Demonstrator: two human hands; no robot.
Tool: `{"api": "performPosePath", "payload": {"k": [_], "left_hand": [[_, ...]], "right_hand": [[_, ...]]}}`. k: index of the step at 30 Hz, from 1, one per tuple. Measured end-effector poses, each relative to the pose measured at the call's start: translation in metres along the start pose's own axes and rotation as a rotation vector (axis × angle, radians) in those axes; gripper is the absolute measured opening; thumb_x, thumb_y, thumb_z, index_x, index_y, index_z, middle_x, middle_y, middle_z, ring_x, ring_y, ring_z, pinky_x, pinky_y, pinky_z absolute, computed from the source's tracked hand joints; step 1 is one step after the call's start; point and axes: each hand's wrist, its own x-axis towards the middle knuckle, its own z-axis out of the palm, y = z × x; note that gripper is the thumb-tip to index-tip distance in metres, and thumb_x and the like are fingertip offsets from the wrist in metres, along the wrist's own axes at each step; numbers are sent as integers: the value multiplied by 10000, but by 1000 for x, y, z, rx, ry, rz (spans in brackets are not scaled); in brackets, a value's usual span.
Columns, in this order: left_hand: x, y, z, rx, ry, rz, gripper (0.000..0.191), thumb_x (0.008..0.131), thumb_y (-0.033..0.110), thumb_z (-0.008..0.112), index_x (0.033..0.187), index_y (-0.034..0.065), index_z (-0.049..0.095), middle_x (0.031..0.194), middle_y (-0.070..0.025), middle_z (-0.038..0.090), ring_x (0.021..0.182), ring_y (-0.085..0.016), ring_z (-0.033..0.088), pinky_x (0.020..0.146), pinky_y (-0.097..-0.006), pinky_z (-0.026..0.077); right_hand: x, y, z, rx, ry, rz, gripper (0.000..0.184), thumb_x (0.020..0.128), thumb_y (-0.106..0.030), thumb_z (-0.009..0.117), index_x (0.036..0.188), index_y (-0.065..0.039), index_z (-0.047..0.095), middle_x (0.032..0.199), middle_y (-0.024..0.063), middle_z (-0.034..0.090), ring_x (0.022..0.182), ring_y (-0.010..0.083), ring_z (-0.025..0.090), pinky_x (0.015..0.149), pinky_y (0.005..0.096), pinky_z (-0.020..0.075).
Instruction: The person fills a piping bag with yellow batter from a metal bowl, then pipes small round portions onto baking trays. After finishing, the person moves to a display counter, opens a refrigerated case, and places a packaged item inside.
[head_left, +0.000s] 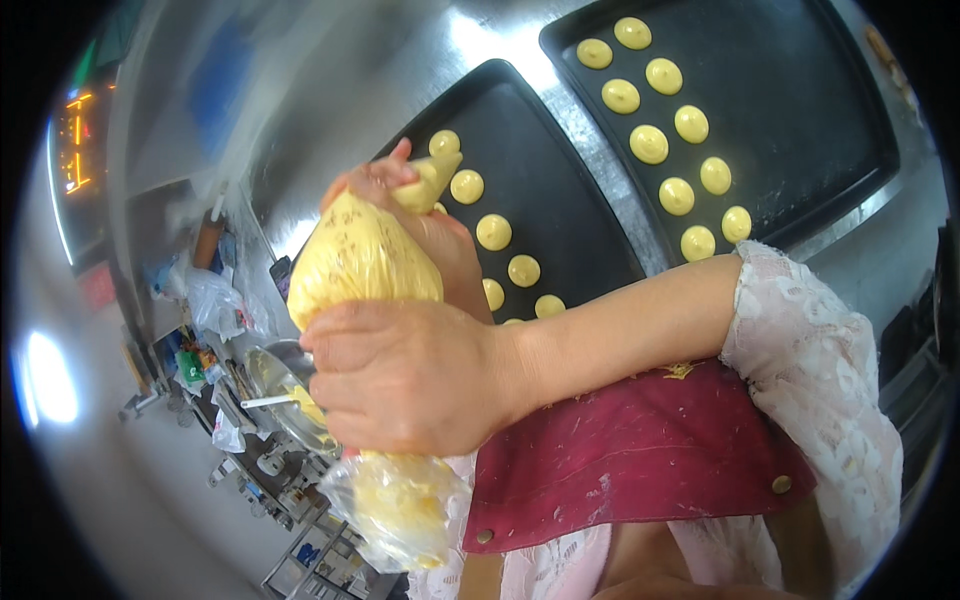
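Note:
A clear plastic piping bag (360, 259) full of yellow batter hangs tilted before me, its narrow tip pointing up and to the right over the nearer black baking tray (559, 202). My right hand (412, 375) is clenched around the bag's twisted upper part, and loose plastic smeared with batter hangs below the fist. Close to the tip, my left hand (442, 236) holds the bag; its wrist is partly hidden behind my right hand. Round yellow batter discs (493, 232) lie in rows on this tray, some covered by my hands and forearm.
Another black baking tray (787, 112) lies to the right, with two rows of batter discs (649, 144) along its left side. A metal bowl (259, 367) with a white-handled utensil (266, 402) stands at left, near plastic bags (214, 300). Both trays rest on a steel counter (315, 142).

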Motion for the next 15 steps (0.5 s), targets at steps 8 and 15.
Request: {"api": "performPosePath", "payload": {"k": [8, 15], "left_hand": [[30, -75, 15, 119, -98, -220, 312, 1042, 335, 531, 851, 88, 524, 766, -72, 590, 748, -192, 614, 959, -454, 514], [24, -106, 10, 148, -127, -222, 295, 1053, 296, 511, 854, 79, 510, 739, -89, 581, 747, -223, 604, 948, -449, 517]], "right_hand": [[-4, 78, -6, -171, -2, 116, 67, 690, -135, 658, 681, -70, 645, 754, 63, 620, 858, 247, 601, 914, 368, 468], [-17, 97, -7, -185, -17, 189, 65, 667, -120, 664, 698, -75, 629, 759, 63, 609, 874, 252, 588, 902, 355, 456]]}}
